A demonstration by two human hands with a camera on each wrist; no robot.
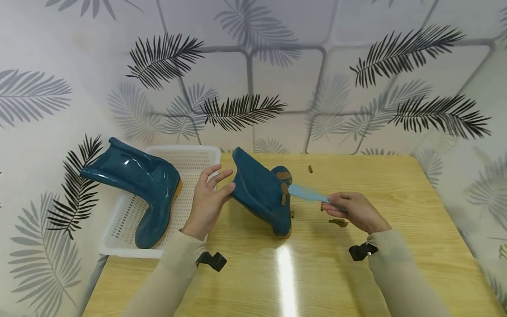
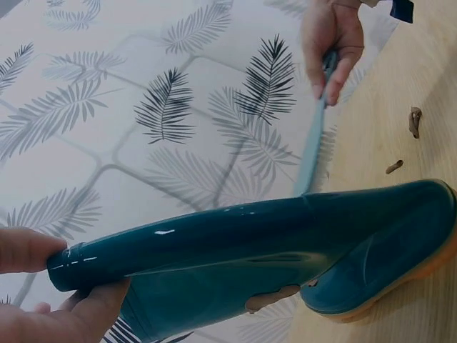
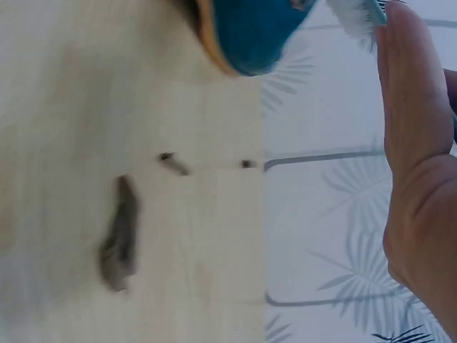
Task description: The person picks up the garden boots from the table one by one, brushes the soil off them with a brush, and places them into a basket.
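Beige sleeves (image 1: pixel 404 273) come closest to the head camera, each with a black strap (image 1: pixel 211 260) at the cuff. From my remote station I log the person's two hands at work over a wood-grain table (image 1: pixel 396 198).

Left hand (image 1: pixel 210 198): grasping. On the left wrist view I see thumb and fingers pinching the top edge of a dark teal boot (image 1: pixel 257 189). That boot is at mid-table, tilted, shaft toward the left hand and sole side to the right; whether its toe touches the wood I cannot tell. Brown patches (image 1: pixel 284 193) mark its surface near the sole.

Right hand (image 1: pixel 354 209): grasping, thumb and fingers closed on the handle of a light-blue brush (image 1: pixel 306 193). White bristles (image 3: pixel 353 18) show on the right wrist view. I read the brush head as at or just beside the patches; contact not resolved.

Brown scraps (image 1: pixel 338 223) lie right of the boot. At left, a second boot (image 1: pixel 154 189) rests in a white basket (image 1: pixel 115 251), its shaft jutting past the rim.
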